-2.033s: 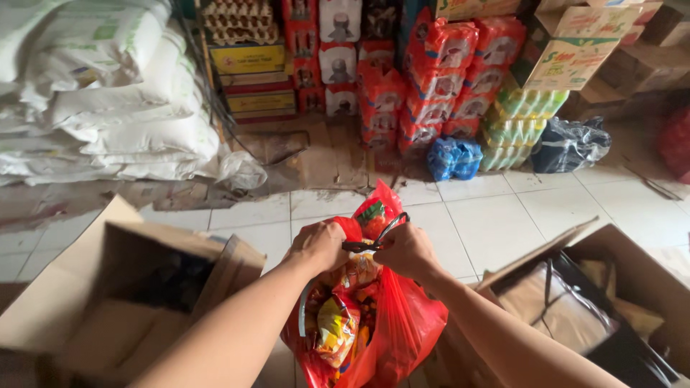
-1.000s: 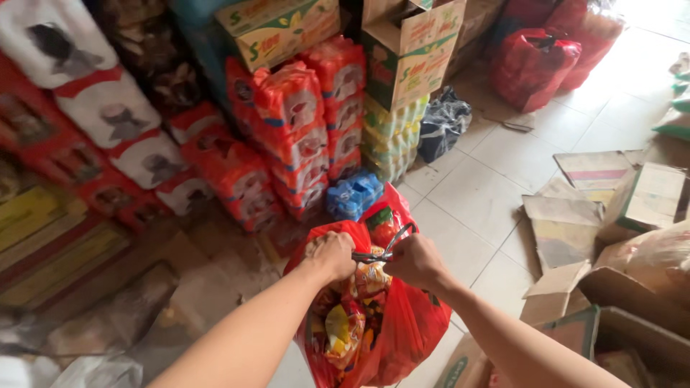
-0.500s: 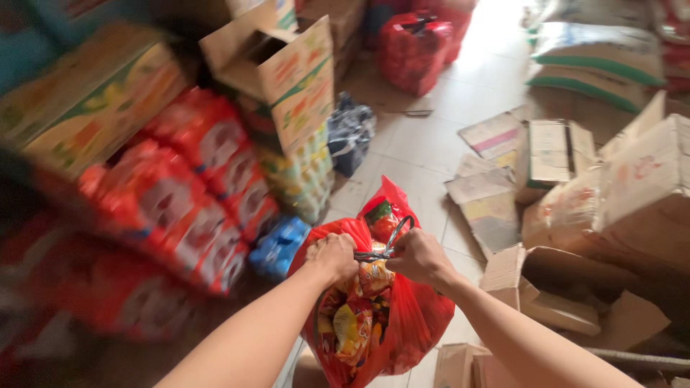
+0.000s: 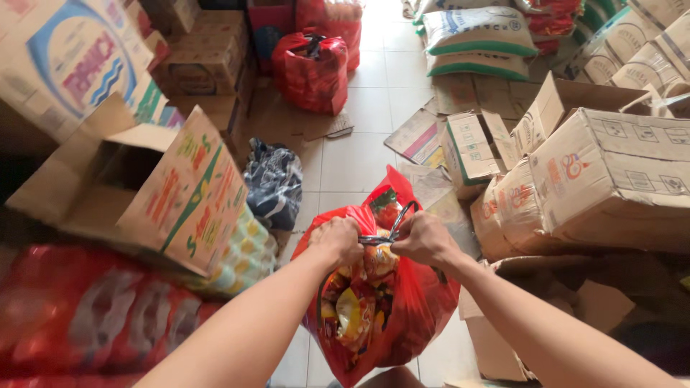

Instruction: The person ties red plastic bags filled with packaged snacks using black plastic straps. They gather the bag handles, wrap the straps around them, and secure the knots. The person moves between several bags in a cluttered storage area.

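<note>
A red plastic bag (image 4: 410, 309) full of colourful snack packets hangs in front of me, above the tiled floor. My left hand (image 4: 338, 241) grips the bag's mouth on its left side. My right hand (image 4: 424, 238) grips the right side of the mouth, with a dark thin tie or handle strip running between both fists. Yellow and red packets (image 4: 352, 302) show through the bag's open left side. One loose flap of the bag (image 4: 388, 197) sticks up behind my hands.
An open cardboard box (image 4: 151, 194) sits on shrink-wrapped red packs (image 4: 86, 316) at left. Cardboard boxes (image 4: 611, 179) pile at right. A dark bag (image 4: 273, 183) lies on the floor; another red bag (image 4: 310, 68) and sacks (image 4: 478, 39) stand farther along the tiled aisle.
My view has swung from the stacked goods on the left toward the aisle ahead. Both hands stay closed on the red bag's mouth, carrying it along.
</note>
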